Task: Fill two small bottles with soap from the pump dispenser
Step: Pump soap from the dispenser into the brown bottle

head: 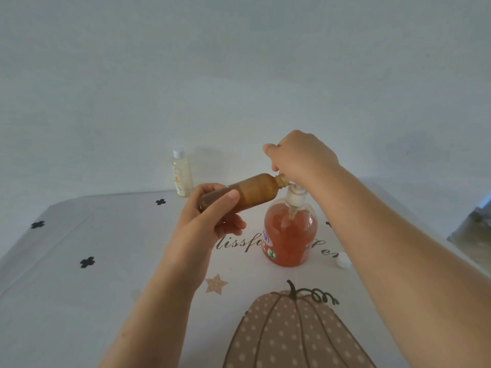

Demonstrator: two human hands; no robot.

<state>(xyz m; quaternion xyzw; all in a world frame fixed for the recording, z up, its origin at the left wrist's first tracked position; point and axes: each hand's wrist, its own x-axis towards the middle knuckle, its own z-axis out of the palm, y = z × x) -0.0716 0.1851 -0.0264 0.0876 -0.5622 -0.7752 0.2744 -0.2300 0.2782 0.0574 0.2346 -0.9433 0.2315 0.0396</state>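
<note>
Above the middle of the surface (106, 261), the left hand's fingers (231, 195) curl round the base half of a brown bottle (255, 191), thumb on top and the other fingers underneath. The left hand (210, 219) holds it off the surface, tipped almost flat, with its open neck pointing right and meeting the nozzle of the dispenser (291, 235). The right hand (300, 158) sits on the pump head (295, 195), its fingers bent down over the top; their tips are hidden behind the hand, so I cannot tell how tightly they close. The dispenser stands upright on the surface just below both hands, clear-walled and about three-quarters full of orange soap. A second bottle (182, 173), pale yellow with a white cap on, stands upright at the far edge, well to the left of the hands. A loose white cap (342, 260) lies to the right of the dispenser, partly hidden by the right forearm. The surface wears a pale cloth printed with a pumpkin (287, 333), a star (215, 284), black clover marks and script lettering.
</note>
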